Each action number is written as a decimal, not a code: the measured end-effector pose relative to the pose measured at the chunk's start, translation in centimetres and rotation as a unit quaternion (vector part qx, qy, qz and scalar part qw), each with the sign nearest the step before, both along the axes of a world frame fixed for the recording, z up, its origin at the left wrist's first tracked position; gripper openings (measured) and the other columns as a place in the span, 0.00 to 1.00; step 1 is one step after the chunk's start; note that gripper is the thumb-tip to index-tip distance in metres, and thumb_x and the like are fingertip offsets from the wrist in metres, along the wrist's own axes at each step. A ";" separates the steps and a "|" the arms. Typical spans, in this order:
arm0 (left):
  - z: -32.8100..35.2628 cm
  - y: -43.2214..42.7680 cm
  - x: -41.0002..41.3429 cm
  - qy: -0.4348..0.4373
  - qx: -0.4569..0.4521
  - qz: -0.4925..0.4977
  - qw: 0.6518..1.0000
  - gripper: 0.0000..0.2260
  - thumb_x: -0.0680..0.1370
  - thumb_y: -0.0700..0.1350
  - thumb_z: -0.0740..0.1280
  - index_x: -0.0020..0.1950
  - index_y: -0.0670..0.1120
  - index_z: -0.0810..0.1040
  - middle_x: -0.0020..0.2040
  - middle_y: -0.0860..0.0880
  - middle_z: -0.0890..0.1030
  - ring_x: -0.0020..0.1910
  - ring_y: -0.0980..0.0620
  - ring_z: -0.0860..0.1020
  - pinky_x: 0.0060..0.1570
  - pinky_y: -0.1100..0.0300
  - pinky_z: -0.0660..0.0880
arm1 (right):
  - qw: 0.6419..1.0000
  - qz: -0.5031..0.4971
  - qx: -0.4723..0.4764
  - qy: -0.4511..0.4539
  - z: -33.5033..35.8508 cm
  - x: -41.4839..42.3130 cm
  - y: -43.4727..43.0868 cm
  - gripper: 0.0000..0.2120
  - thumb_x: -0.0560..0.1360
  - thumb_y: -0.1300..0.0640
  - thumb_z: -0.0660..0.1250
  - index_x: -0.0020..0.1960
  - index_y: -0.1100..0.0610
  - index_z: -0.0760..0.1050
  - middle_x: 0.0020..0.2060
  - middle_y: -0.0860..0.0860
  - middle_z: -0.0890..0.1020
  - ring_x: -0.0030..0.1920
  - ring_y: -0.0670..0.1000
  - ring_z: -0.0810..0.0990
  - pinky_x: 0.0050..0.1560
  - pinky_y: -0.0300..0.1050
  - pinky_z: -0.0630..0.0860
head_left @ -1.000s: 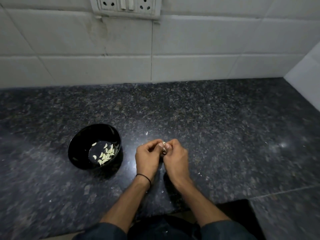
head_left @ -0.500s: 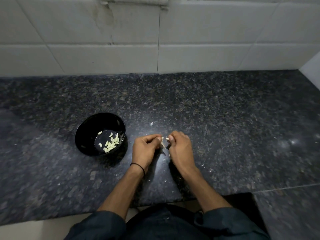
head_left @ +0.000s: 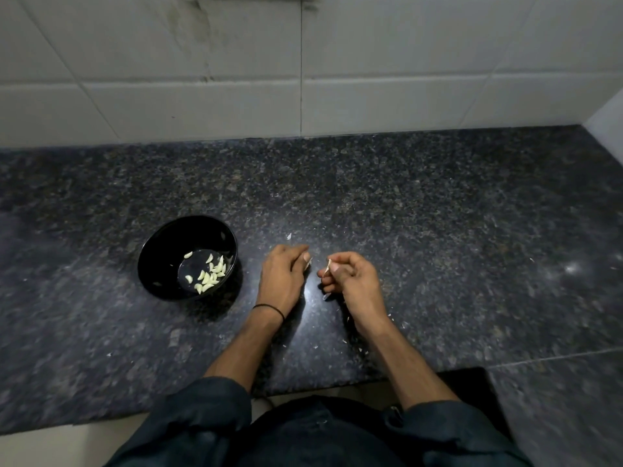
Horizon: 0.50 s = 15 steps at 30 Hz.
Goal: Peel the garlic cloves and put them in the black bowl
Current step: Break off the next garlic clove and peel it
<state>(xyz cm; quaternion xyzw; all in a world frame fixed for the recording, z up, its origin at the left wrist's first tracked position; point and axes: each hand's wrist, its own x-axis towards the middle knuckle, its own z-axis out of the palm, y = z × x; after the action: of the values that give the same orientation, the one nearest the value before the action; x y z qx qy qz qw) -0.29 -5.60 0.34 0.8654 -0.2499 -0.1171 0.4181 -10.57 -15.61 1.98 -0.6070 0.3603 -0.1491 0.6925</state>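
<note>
Currently mid-peel. The garlic clove (head_left: 308,263) shows only as a pale sliver at the fingertips of the left hand (head_left: 285,279). The fingers are curled round it, so most of it is hidden (cannot tell if it is fully bare). The right hand (head_left: 354,281) is just beside the left but not touching it. Its thumb and forefinger pinch a thin papery strip of skin (head_left: 328,265), and the other fingers are curled in. Both hands are low over the granite countertop (head_left: 438,230); whether they rest on it is unclear.

The black bowl (head_left: 158,244) stands upright just left of the left hand. A small heap of peeled cloves (head_left: 210,276) lies on its bottom, toward the side nearest the hands. The task looks well under way, and no unpeeled stock is visible.

Further out, one loose peel flake (head_left: 289,235) lies beyond the left hand and another (head_left: 326,297) below the right fingers, with tiny scraps round the wrists. There is a thin black band (head_left: 269,308) on the left wrist and a white tiled wall (head_left: 371,96) at the back.

My read of the step: the skin is coming off, with the peel in one hand and the clove in the other. Next, the right hand needs to drop the strip on the counter. The left needs to check the clove for leftover skin, then make the short reach left and let go inside the rim, keeping peel out of the bowl.
</note>
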 end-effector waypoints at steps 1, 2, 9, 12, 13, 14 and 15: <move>-0.1 0.1 -0.1 -0.024 0.002 0.001 1.000 0.11 0.82 0.42 0.66 0.61 0.43 0.83 0.55 0.44 0.80 0.56 0.45 0.78 0.56 0.63 0.68 | 1.000 0.000 0.008 -0.002 0.1 -0.1 0.0 0.04 0.82 0.65 0.61 0.53 0.61 0.75 0.42 0.63 0.85 0.37 0.56 0.79 0.35 0.48 0.76; -0.2 0.1 -0.3 -0.050 -0.005 0.006 0.999 0.11 0.82 0.41 0.66 0.62 0.43 0.82 0.56 0.45 0.79 0.57 0.46 0.77 0.57 0.64 0.66 | 1.000 -0.001 0.017 -0.004 0.2 -0.1 0.0 0.04 0.82 0.65 0.61 0.53 0.62 0.74 0.43 0.64 0.85 0.38 0.57 0.80 0.36 0.48 0.77; 1.5 1.1 -4.0 0.158 -0.114 0.004 0.981 0.04 0.79 0.49 0.70 0.48 0.52 0.84 0.43 0.54 0.85 0.44 0.52 0.84 0.48 0.48 0.80 | 0.999 0.014 -0.031 0.008 0.3 -0.5 -0.4 0.04 0.77 0.63 0.70 0.44 0.56 0.81 0.38 0.54 0.85 0.41 0.51 0.82 0.48 0.52 0.80; 1.2 1.3 -4.2 0.186 -0.108 0.037 0.976 0.07 0.78 0.49 0.70 0.42 0.49 0.82 0.37 0.50 0.84 0.40 0.45 0.83 0.47 0.42 0.81 | 1.000 0.017 -0.020 0.016 0.5 -0.8 -0.2 0.04 0.75 0.63 0.71 0.43 0.57 0.82 0.35 0.50 0.84 0.38 0.49 0.81 0.45 0.49 0.79; 1.2 1.3 -4.2 0.204 -0.109 0.044 0.972 0.08 0.79 0.47 0.70 0.40 0.48 0.82 0.36 0.49 0.84 0.39 0.43 0.83 0.47 0.40 0.81 | 1.000 0.017 -0.009 0.017 0.7 -0.9 -0.1 0.04 0.75 0.64 0.71 0.43 0.58 0.82 0.34 0.50 0.83 0.37 0.48 0.80 0.42 0.46 0.78; 1.2 1.3 -4.3 0.234 -0.116 0.052 0.964 0.09 0.79 0.45 0.69 0.39 0.47 0.81 0.34 0.48 0.83 0.36 0.41 0.82 0.45 0.39 0.81 | 1.000 0.016 0.001 0.014 0.7 -1.0 0.0 0.03 0.75 0.65 0.71 0.43 0.60 0.82 0.34 0.51 0.83 0.36 0.48 0.80 0.40 0.44 0.77; 1.4 1.2 -4.5 0.272 -0.130 0.063 0.951 0.11 0.80 0.43 0.69 0.37 0.46 0.81 0.32 0.48 0.82 0.34 0.43 0.80 0.43 0.39 0.81 | 1.000 0.014 0.009 0.010 0.8 -1.0 0.1 0.03 0.75 0.66 0.70 0.43 0.62 0.81 0.34 0.52 0.83 0.35 0.48 0.80 0.39 0.43 0.77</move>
<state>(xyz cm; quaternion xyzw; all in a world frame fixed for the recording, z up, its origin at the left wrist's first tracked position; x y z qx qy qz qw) -4.80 -4.38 1.73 0.7530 -0.0850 -0.2883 0.5853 -11.62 -15.48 2.77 -0.6075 0.3598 -0.1299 0.6961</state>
